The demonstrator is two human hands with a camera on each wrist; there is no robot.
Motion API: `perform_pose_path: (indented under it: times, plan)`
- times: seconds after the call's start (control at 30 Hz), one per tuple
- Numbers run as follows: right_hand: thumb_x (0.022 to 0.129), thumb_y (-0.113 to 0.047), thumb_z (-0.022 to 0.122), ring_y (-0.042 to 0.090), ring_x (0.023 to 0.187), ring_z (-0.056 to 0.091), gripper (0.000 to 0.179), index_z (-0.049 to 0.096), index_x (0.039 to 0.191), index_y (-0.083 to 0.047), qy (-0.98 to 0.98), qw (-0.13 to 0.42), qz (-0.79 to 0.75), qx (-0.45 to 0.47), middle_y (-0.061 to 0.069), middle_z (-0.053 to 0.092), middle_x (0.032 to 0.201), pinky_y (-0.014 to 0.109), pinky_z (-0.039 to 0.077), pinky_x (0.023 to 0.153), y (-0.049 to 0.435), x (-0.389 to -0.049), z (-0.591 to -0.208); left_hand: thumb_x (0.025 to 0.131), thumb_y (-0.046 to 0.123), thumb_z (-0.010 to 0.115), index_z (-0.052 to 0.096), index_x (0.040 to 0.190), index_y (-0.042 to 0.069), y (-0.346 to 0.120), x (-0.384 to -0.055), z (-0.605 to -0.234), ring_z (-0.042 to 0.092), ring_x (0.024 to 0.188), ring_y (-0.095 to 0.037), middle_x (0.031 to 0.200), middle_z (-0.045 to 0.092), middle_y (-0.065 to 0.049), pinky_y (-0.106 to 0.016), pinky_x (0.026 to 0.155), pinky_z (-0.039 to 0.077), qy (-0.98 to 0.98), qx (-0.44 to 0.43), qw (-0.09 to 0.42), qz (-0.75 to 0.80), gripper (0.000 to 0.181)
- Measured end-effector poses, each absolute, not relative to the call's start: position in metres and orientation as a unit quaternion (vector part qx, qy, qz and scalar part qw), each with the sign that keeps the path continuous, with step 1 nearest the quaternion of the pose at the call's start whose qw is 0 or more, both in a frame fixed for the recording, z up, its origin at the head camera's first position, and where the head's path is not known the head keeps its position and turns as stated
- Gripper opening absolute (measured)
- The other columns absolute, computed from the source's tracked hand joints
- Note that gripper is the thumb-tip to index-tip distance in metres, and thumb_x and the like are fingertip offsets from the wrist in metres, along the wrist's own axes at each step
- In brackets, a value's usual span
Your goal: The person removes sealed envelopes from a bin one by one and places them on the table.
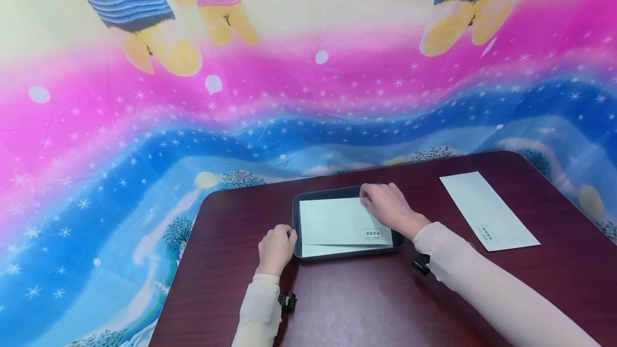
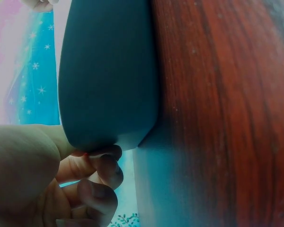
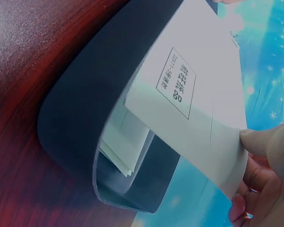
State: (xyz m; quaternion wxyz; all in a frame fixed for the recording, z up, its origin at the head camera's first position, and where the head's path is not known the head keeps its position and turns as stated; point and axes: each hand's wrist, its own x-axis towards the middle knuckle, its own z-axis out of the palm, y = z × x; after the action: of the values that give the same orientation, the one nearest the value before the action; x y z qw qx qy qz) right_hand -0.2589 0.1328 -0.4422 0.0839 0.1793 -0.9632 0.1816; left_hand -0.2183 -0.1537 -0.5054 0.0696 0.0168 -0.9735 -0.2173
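A dark, shallow rectangular tray (image 1: 329,195) stands on the table with pale green envelopes inside. My left hand (image 1: 277,248) holds the tray's left end; in the left wrist view its thumb and curled fingers are at the corner of the dark wall (image 2: 109,71). With thumb and fingers, my right hand (image 1: 388,206) pinches the far right edge of the top envelope (image 1: 332,221), which bears a small boxed black print. In the right wrist view this envelope is tilted, its near corner at the tray's rim, above several more envelopes (image 3: 125,142) lying inside.
Another pale green envelope (image 1: 489,210) with the same boxed print lies flat on the dark red wooden table (image 1: 347,299), right of the tray. Behind the table's far edge hangs a colourful printed cloth (image 1: 308,84). A small black camera sits on each wrist.
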Motion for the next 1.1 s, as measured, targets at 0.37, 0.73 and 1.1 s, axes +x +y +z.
perform_pose_path:
  times: [0.37,0.73,1.1]
  plan:
    - [0.097,-0.015,0.067,0.01,0.06,0.051,0.004,0.07,0.096,-0.013,-0.959,0.092,0.199,0.179,0.001,0.072,0.081,0.033,0.037,0.067,0.136,-0.257,-0.44,0.099,0.023,0.06,0.038,0.057,0.02,-0.153,-0.218,-0.504,0.028,0.043,-0.013,0.05,0.03,0.006,-0.029,0.045,0.022,-0.972,0.019,0.064,-0.224,0.048]
    - [0.098,-0.015,0.066,0.01,0.058,0.048,0.005,0.07,0.096,-0.013,-0.958,0.095,0.205,0.177,-0.001,0.071,0.078,0.032,0.035,0.067,0.14,-0.257,-0.435,0.1,0.024,0.06,0.038,0.057,0.021,-0.154,-0.218,-0.505,0.028,0.043,-0.013,0.05,0.03,0.006,-0.029,0.046,0.023,-0.973,0.02,0.061,-0.224,0.048]
    - [0.098,-0.014,0.066,0.01,0.058,0.048,0.005,0.07,0.098,-0.013,-0.956,0.1,0.214,0.173,0.0,0.072,0.08,0.039,0.042,0.074,0.145,-0.255,-0.433,0.099,0.022,0.061,0.038,0.057,0.02,-0.153,-0.218,-0.504,0.029,0.043,-0.013,0.05,0.03,0.006,-0.029,0.046,0.023,-0.972,0.018,0.068,-0.223,0.048]
